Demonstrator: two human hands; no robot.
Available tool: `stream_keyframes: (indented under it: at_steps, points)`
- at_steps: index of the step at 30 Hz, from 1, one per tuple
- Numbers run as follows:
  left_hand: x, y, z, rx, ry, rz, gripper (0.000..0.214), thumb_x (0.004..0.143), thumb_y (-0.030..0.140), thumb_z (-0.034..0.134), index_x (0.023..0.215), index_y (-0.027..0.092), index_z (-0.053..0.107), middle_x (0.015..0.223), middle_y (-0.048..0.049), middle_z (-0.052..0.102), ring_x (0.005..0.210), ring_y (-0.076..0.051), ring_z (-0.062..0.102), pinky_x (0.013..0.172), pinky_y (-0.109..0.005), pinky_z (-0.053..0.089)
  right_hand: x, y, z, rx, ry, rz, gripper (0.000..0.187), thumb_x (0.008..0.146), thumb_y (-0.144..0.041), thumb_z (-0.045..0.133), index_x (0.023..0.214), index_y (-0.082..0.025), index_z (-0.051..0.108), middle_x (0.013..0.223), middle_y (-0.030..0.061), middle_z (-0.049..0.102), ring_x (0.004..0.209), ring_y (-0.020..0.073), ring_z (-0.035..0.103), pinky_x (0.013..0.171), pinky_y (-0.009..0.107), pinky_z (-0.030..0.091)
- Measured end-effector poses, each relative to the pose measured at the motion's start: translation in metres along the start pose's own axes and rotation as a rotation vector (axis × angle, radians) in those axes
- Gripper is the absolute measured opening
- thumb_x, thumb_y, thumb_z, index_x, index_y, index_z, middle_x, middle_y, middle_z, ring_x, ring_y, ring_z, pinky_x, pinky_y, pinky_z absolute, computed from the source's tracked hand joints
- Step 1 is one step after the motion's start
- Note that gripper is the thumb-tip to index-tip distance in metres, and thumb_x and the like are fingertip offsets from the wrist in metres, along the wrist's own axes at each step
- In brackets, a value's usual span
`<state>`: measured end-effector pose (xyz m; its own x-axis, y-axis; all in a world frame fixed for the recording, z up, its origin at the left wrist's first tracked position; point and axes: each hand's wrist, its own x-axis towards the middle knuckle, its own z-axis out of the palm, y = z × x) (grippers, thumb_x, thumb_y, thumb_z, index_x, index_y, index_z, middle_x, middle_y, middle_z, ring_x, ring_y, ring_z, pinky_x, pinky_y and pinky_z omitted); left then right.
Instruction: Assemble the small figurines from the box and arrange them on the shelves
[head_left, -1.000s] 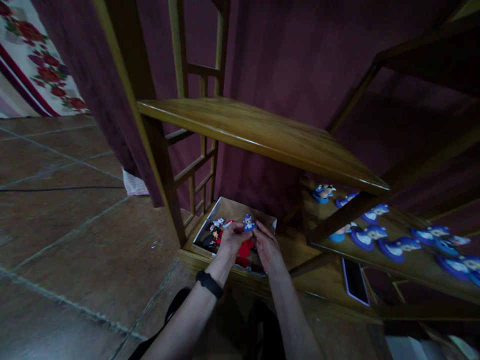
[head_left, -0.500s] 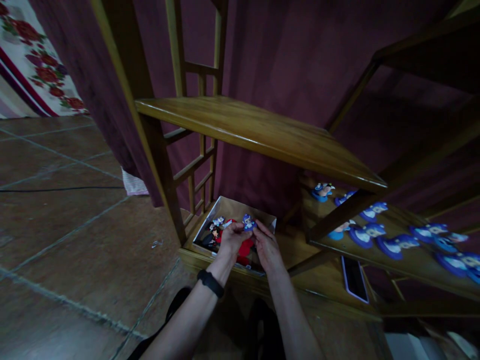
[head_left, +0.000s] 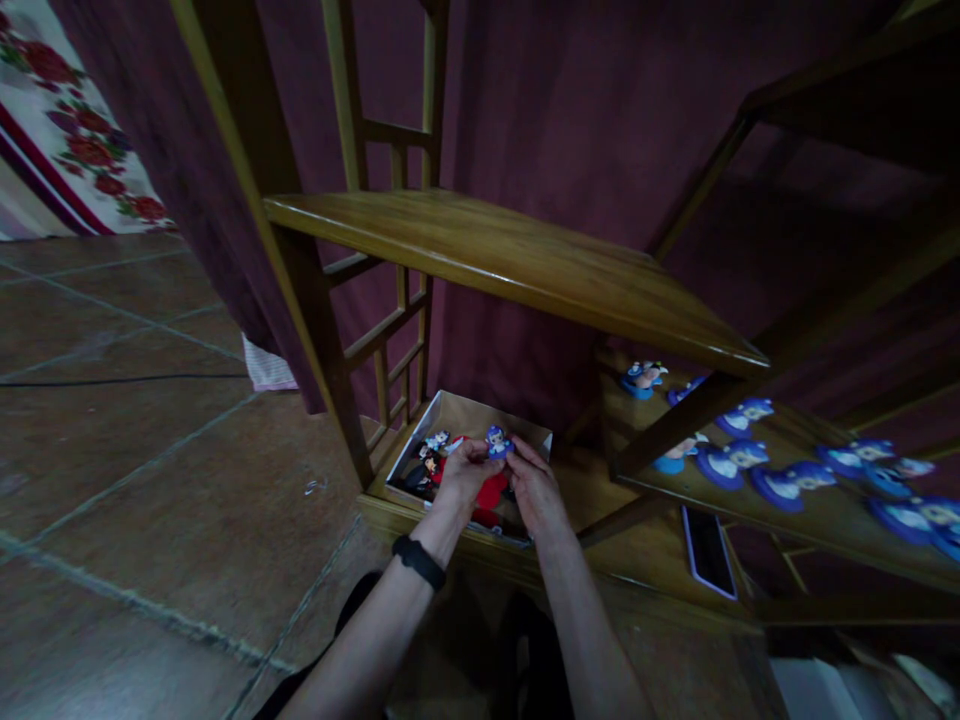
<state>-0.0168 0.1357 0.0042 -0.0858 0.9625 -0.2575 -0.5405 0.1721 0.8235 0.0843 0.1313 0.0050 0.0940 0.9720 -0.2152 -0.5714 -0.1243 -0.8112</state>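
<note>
**While I pinch a purple figurine in both hands, the box sits just below**

As it stands between my fingertips, the figurine is over the middle of the box, roughly upright, with its purple base downward. My left hand, nearer the box's left side, has its thumb and fingers drawn nearly together on one edge of the base. My right hand, over the box's right side, has its fingertips brought in on the opposite edge, the longer fingers stretched out rather than curled. How hard either one presses, I cannot tell.

Inside the box, left of my hands, lie other small toys in black, white and red; a red piece shows beneath my fingers. Right of the box lies a phone, and farther up on that side stand more figurines on purple and blue bases. Above the box runs a wooden shelf board.

I judge the step in hand to be handling this one figurine with both sets of fingers. Any next move calls for a light, even pinch on the base; if one hand lets go, the other needs firm hold of it first, and lifting needs care under the board.
</note>
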Motion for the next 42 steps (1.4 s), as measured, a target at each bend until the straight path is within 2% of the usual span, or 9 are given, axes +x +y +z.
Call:
stream_keyframes:
  at_steps: [11, 23, 29, 35, 42]
  points:
    - [-0.003, 0.009, 0.001, -0.017, -0.06, -0.061, 0.046, 0.04, 0.017, 0.082, 0.081, 0.015, 0.062, 0.07, -0.0012, 0.066, 0.061, -0.012, 0.059, 0.06, -0.023, 0.045, 0.0, -0.004, 0.003, -0.044, -0.035, -0.008, 0.038, 0.059, -0.02, 0.072, 0.096, -0.021, 0.067, 0.105, 0.004, 0.068, 0.101, 0.0198, 0.06, 0.088, 0.033, 0.047]
    - [0.001, 0.008, -0.002, -0.024, -0.154, -0.04, 0.032, 0.044, 0.015, 0.079, 0.073, 0.014, 0.065, 0.066, -0.0015, 0.066, 0.059, -0.012, 0.058, 0.061, -0.024, 0.045, 0.001, -0.004, 0.002, -0.102, -0.085, -0.029, 0.041, 0.059, -0.021, 0.071, 0.1, -0.021, 0.066, 0.106, 0.0034, 0.067, 0.104, 0.0201, 0.058, 0.093, 0.034, 0.043]
    - [0.001, 0.009, -0.005, -0.045, -0.147, -0.122, 0.032, 0.043, 0.015, 0.081, 0.072, 0.012, 0.066, 0.064, -0.002, 0.066, 0.053, -0.009, 0.056, 0.055, -0.022, 0.043, 0.001, -0.005, 0.001, -0.11, -0.068, -0.023, 0.039, 0.058, -0.022, 0.071, 0.097, -0.022, 0.067, 0.105, 0.0029, 0.067, 0.102, 0.0194, 0.058, 0.091, 0.032, 0.044]
    - [0.002, 0.01, -0.006, -0.14, -0.13, -0.213, 0.032, 0.043, 0.011, 0.082, 0.071, 0.011, 0.066, 0.072, -0.0057, 0.068, 0.066, -0.013, 0.062, 0.067, -0.024, 0.049, 0.001, -0.004, -0.002, -0.136, -0.022, -0.014, 0.038, 0.057, -0.025, 0.073, 0.095, -0.022, 0.068, 0.1, 0.0034, 0.068, 0.096, 0.0196, 0.06, 0.085, 0.032, 0.046]
    - [0.003, 0.012, -0.006, -0.169, -0.112, -0.252, 0.026, 0.048, 0.005, 0.079, 0.07, 0.011, 0.067, 0.072, -0.0058, 0.069, 0.068, -0.013, 0.063, 0.069, -0.024, 0.051, 0.002, -0.004, -0.004, -0.124, -0.036, -0.022, 0.037, 0.057, -0.026, 0.073, 0.094, -0.022, 0.068, 0.1, 0.0032, 0.068, 0.095, 0.0185, 0.06, 0.085, 0.032, 0.046]
